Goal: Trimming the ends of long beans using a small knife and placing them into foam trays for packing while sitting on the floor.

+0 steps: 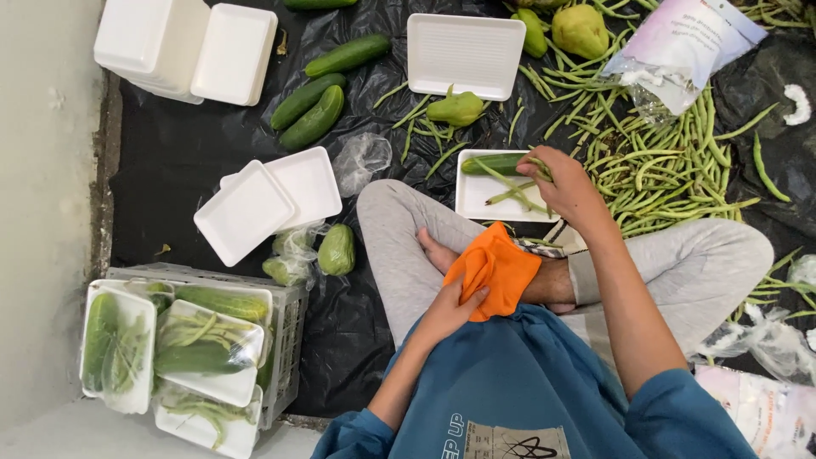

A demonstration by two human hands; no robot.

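Two hands in view, both the seated person's own. Right hand [568, 183], centre right of the frame, is closed on a few green beans [517, 189] and rests over the right edge of a white foam tray [476, 200]; the beans trail leftward from the fingers across the tray, beside a cucumber [491, 163] lying along its upper edge. Left hand [450, 308], lower centre, lies on an orange cloth [497, 268] draped over the crossed legs, thumb pressed onto the fabric (whether the fingers underneath pinch it, I cannot tell). Bean pile [659, 166] sits on black sheeting just right of the right hand. Empty trays [255, 204] lie at centre left, more at upper left. Loose cucumbers [310, 106] are at upper centre. Wrapped filled trays [200, 353] are stacked on a crate at lower left.
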